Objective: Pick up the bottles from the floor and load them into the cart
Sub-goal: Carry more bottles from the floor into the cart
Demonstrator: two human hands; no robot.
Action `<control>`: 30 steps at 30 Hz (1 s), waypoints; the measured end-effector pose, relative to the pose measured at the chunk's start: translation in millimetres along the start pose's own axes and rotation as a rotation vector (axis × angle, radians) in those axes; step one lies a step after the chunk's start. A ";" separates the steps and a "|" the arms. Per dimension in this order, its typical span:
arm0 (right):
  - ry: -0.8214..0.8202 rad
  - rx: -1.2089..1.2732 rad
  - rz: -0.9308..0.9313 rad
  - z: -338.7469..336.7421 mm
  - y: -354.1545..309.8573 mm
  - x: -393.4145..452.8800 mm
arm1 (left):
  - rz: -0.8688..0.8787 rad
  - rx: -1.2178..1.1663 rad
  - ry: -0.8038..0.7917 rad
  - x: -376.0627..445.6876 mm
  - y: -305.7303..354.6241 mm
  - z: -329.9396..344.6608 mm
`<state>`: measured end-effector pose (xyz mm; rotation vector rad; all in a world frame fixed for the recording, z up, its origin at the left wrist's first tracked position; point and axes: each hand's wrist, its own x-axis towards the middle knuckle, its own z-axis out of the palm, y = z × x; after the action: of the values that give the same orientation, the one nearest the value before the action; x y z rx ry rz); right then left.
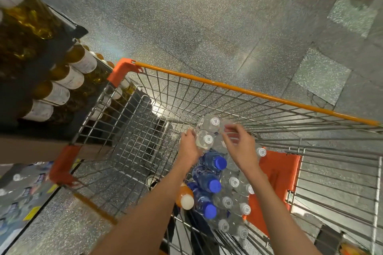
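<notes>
Clear ribbed bottles (207, 135) in wire cart (244, 89)

The right hand (241, 147) covers part of the clear bottles (209, 130) at the cart's (228, 87) far end. At nine o'clock the shelf bottles (20, 190) are blurred. At five o'clock the cart runs off-frame.

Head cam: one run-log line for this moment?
stage: loading | left hand: touching clear bottle | right hand: above clear bottles, holds nothing | cart: bottles upright along right side
</notes>
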<state>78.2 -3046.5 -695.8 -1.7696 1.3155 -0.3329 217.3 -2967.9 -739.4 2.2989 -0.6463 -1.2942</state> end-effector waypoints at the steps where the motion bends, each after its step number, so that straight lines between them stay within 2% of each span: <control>1: -0.005 0.036 0.010 -5.7 -5.9 -10.5 | 0.009 -0.002 -0.017 -9.9 -1.7 -6.9; 5: -0.032 0.125 -0.010 -25.0 -30.2 -55.3 | 0.123 0.037 -0.031 -76.0 -10.2 -45.1; 8: -0.075 0.171 -0.050 -29.1 -49.5 -89.0 | 0.144 -0.054 0.107 -138.5 -23.4 -74.4; 12: -0.199 0.209 -0.146 -27.1 -88.3 -123.0 | 0.174 -0.222 0.370 -215.3 -37.1 -108.7; 14: -0.284 0.213 -0.205 -26.4 -112.7 -137.2 | 0.170 -0.243 0.464 -246.6 -44.9 -118.2; 18: -0.459 0.203 -0.324 -21.4 -158.9 -155.6 | 0.150 -0.224 0.551 -295.2 -62.7 -135.0; 22: -0.561 0.167 -0.448 -11.8 -194.3 -173.8 | 0.132 -0.197 0.662 -337.2 -85.5 -150.6; 30: -0.791 0.126 -0.617 35.6 -241.8 -250.9 | -0.002 -0.333 0.954 -442.0 -153.3 -154.4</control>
<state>154.5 -2797.8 -461.2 -1.8725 0.1816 -0.0224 177.9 -2567.4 -455.3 2.2619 -0.0802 -0.1672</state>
